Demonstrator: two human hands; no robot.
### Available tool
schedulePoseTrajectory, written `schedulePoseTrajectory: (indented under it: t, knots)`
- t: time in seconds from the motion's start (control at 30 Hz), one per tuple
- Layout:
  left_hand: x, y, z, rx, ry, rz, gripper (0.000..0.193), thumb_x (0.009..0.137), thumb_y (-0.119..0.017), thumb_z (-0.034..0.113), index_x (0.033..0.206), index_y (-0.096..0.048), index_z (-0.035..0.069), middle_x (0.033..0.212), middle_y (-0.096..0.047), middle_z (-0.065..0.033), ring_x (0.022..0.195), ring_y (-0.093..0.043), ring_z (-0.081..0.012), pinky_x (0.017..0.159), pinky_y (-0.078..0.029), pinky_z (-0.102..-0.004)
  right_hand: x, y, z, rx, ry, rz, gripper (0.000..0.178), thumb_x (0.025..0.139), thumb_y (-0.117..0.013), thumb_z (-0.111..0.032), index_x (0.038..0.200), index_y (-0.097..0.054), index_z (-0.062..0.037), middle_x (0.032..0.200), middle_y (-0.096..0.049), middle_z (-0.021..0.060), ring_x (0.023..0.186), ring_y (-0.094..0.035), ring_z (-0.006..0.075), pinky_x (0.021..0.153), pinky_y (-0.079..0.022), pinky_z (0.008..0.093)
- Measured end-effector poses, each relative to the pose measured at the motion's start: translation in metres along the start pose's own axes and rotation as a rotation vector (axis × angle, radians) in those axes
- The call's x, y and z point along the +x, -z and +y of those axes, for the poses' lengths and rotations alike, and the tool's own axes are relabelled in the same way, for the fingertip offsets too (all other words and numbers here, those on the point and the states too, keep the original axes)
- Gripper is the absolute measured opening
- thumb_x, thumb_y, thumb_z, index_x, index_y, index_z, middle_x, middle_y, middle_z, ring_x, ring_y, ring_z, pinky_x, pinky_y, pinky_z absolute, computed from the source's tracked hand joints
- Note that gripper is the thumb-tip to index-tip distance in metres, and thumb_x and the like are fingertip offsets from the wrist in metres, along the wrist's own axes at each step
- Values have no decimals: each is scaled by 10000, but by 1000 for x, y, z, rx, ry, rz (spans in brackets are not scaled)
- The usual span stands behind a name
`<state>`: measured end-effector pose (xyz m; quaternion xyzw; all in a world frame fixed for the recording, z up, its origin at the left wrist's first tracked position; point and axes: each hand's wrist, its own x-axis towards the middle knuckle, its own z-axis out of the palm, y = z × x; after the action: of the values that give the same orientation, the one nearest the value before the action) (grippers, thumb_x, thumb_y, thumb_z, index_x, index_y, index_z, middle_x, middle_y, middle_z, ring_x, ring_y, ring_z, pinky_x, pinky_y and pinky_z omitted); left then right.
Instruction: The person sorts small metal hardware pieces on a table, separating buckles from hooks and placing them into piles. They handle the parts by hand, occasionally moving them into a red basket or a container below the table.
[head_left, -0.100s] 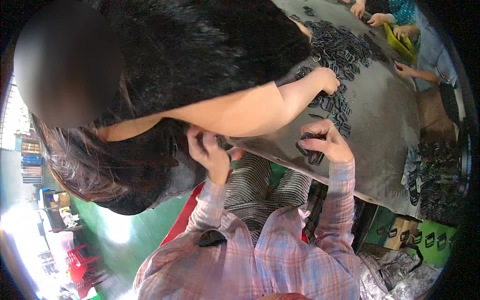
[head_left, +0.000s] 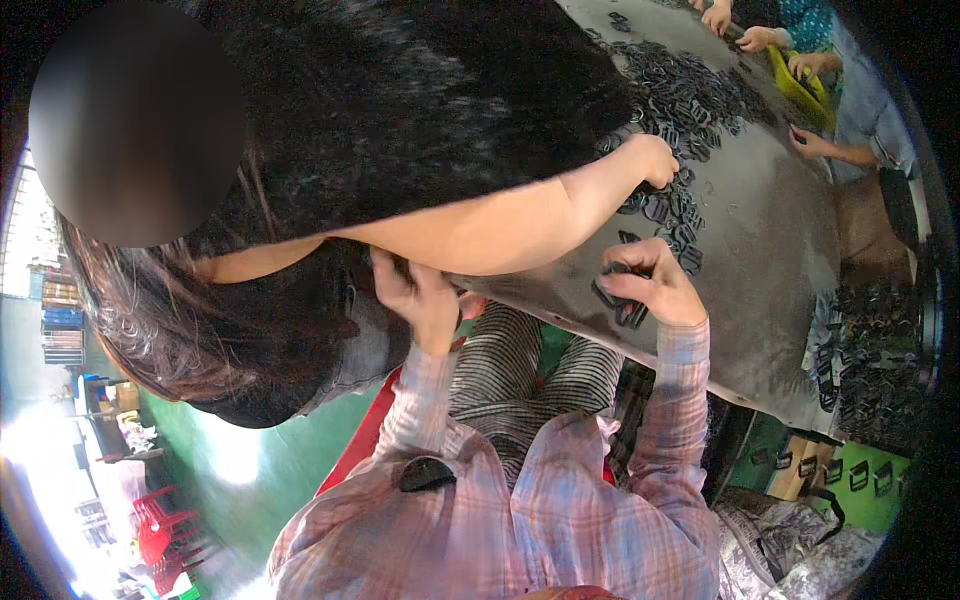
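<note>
Above the near edge of the grey table [head_left: 770, 310], my right hand [head_left: 660, 285] is closed on black plastic buckles [head_left: 622, 300], pinched between thumb and fingers. My left hand [head_left: 430, 310] is raised beside a co-worker's bare forearm [head_left: 500, 235]; its fingers are smeared by motion and partly lost against that arm, so what they hold, if anything, does not show. The co-worker's hand [head_left: 655, 160] rests at the edge of a heap of black buckles [head_left: 690, 100]. A dark curved piece [head_left: 427, 474] shows against the front of my plaid shirt.
The co-worker's dark hair and clothing [head_left: 420, 110] block the upper left. Other people's hands [head_left: 810, 65] are at the far right edge, near a yellow container [head_left: 800, 90]. More black pieces [head_left: 880, 350] lie at right. Red chairs [head_left: 160, 530] stand at lower left.
My left hand has shifted slightly up, and the dark bit seen by its fingers is out of sight. The co-worker's upper body has moved a little to the right. My right hand stays put.
</note>
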<state>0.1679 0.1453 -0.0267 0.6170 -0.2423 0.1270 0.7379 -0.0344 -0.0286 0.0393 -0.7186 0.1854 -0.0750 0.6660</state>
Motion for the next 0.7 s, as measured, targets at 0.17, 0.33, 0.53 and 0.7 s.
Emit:
schedulePoseTrajectory:
  t: [0.17, 0.33, 0.53, 0.7]
  knots:
    - [44, -22, -44, 420, -285, -299, 205, 828, -595, 143, 968, -577, -6, 957, -575, -132, 896, -534, -249, 779, -436, -324, 26, 20, 42, -274, 7, 285, 184, 776, -584, -145, 768, -594, 39, 619, -515, -26, 510, -467, 49, 452, -389, 224]
    - [35, -9, -19, 542, -381, -380, 246, 828, -608, 158, 1018, -602, 2, 1055, -573, -186, 1007, -524, -330, 829, -438, -377, -8, 55, 96, -46, -134, 671, 197, 823, -621, -189, 907, -655, -14, 705, -592, -11, 551, -514, 75, 451, -403, 224]
    - [-74, 5, 10, 300, -161, -735, 260, 861, -585, 126, 1062, -582, -38, 1153, -559, -190, 1097, -511, -362, 907, -407, -417, -64, 81, 134, 344, -123, 859, 226, 865, -624, -279, 932, -642, -63, 707, -550, -39, 562, -485, 53, 426, -376, 199]
    - [-103, -93, -9, 538, -423, -887, 290, 835, -597, 89, 1110, -589, -3, 1164, -572, -162, 1137, -498, -328, 955, -399, -405, -68, 104, 162, -611, -210, 1022, 382, 824, -618, -364, 884, -664, 10, 867, -664, 186, 746, -625, 362, 651, -504, 412]
